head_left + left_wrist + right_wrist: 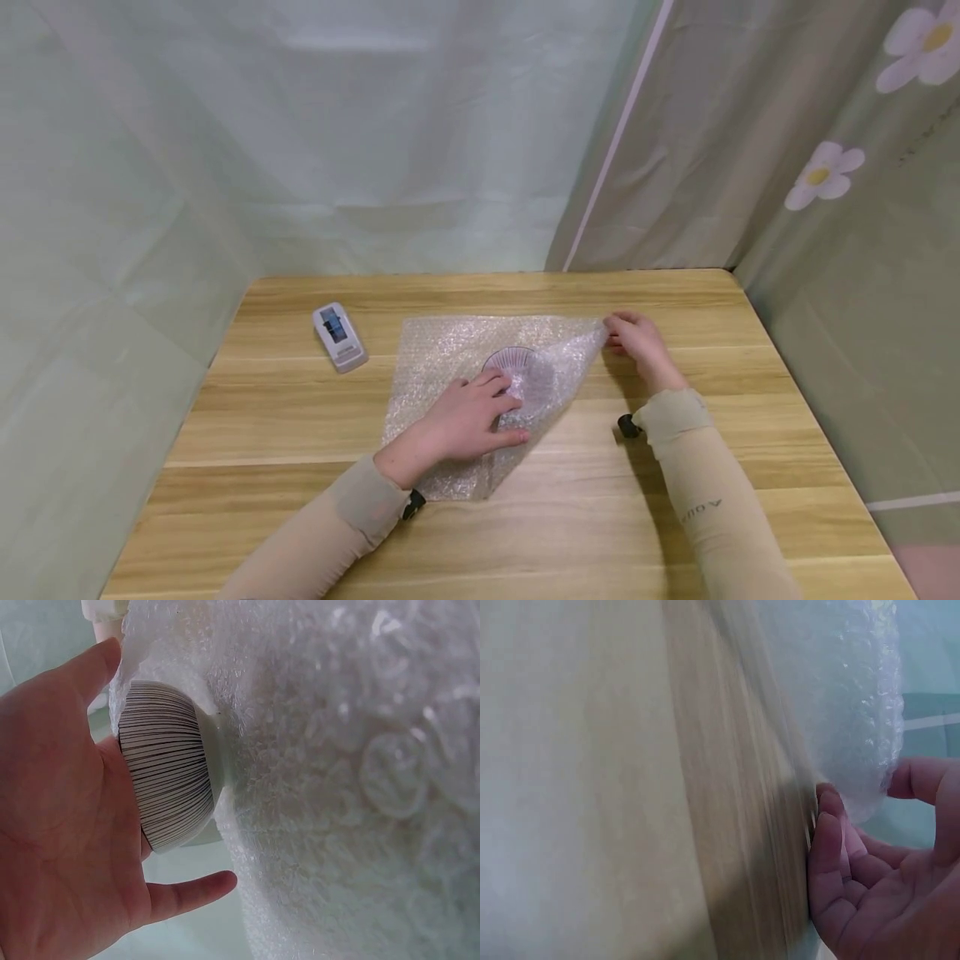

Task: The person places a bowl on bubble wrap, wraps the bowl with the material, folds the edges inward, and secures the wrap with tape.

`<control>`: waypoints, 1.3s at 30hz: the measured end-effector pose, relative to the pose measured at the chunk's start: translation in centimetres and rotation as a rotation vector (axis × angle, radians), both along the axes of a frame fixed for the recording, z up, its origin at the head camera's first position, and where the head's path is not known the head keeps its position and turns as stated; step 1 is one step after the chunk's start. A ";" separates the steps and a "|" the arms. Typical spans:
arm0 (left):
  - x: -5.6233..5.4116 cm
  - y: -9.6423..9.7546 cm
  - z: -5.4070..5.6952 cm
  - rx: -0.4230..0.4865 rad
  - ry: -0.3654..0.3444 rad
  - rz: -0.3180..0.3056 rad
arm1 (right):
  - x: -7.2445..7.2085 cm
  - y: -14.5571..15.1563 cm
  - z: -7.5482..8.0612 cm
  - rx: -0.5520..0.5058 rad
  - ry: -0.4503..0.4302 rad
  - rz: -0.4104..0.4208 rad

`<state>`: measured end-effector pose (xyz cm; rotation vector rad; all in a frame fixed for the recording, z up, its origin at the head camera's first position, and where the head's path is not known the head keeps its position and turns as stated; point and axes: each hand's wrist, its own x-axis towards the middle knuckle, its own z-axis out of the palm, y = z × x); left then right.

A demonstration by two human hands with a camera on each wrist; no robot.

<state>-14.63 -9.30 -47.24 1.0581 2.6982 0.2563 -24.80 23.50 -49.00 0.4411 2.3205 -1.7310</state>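
Observation:
A bowl with thin dark stripes [509,358] stands on a sheet of bubble wrap [432,354], which lies on the table. My left hand [467,417] reaches over the bowl, fingers spread, with the thumb above the wrap. In the left wrist view the bowl's striped side [166,766] shows beside the palm, its foot towards the wrap; some fingertips are hidden there. With thumb and fingers, my right hand [637,340] pinches the wrap's far right corner, lifted off the table. That raised part slants across the bowl's right side, which shows dimly through it.
A grey and white device with a dark window [341,337] lies on the wooden table [285,433], left of the wrap. Pale curtains [420,150] hang behind the table and at both sides.

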 end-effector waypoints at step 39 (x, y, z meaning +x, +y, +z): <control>0.0 -0.1 -0.2 -0.011 -0.003 -0.005 | 3.2 -1.2 4.9 -0.080 0.270 -0.033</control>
